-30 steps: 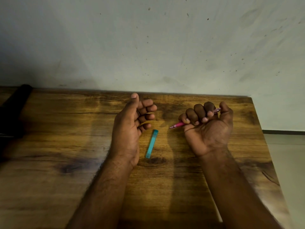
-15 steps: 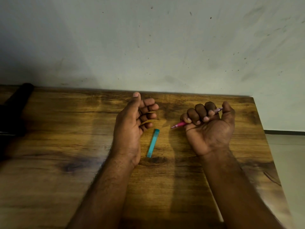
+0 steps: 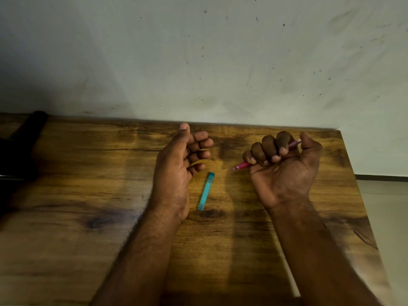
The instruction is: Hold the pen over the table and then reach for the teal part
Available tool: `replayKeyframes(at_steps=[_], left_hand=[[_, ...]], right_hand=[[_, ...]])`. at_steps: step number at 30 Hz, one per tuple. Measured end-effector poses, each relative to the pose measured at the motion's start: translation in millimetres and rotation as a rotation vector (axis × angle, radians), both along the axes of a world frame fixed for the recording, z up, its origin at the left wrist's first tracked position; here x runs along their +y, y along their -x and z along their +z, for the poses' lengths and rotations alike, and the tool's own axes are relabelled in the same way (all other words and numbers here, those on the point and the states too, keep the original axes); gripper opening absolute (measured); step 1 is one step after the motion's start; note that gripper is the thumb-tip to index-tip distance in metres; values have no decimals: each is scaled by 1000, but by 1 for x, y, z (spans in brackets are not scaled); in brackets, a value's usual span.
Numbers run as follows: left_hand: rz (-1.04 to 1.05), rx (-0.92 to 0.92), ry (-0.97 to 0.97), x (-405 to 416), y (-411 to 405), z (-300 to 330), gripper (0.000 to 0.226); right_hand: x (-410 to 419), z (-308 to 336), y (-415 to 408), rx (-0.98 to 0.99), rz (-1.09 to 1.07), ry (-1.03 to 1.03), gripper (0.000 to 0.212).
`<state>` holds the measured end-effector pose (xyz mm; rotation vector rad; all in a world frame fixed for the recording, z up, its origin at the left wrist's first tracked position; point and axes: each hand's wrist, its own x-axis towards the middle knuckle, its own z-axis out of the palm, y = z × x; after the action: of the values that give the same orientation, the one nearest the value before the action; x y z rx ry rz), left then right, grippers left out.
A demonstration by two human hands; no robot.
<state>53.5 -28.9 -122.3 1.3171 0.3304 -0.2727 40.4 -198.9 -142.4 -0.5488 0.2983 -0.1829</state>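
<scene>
You get a single head-worn view, looking forward and down from close above the wooden table (image 3: 66, 217), facing the wall (image 3: 198, 51) behind it, with both forearms entering from below.

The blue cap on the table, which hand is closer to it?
Left. The left hand rests just beside the blue cap, not touching. The right hand sits farther off, gripping a pink pen.

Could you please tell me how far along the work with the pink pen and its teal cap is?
Done: the teal cap lies on the table, off the pen. In hand: the right hand grips the pink pen. Left: the left hand, loosely curled beside the cap, holds nothing.
</scene>
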Motion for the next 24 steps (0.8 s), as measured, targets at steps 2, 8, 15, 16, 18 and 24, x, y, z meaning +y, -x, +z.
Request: replayKeyframes(at_steps=[2, 8, 15, 16, 18, 24], left_hand=[[0, 2, 0, 0, 0, 0, 45], [3, 2, 3, 0, 0, 0, 43], [9, 8, 8, -1, -1, 0, 44], [9, 10, 8, -1, -1, 0, 44], [10, 10, 9, 0, -1, 0, 44], [12, 10, 9, -1, 0, 0, 44]], right_hand=[[0, 0, 0, -6, 4, 5, 49], [-1, 2, 1, -27, 9, 31, 48], [2, 10, 1, -57, 26, 89, 46], [3, 11, 1, -55, 22, 93, 45], [4, 12, 1, -51, 16, 92, 46], [7, 16, 2, -73, 12, 199, 51]])
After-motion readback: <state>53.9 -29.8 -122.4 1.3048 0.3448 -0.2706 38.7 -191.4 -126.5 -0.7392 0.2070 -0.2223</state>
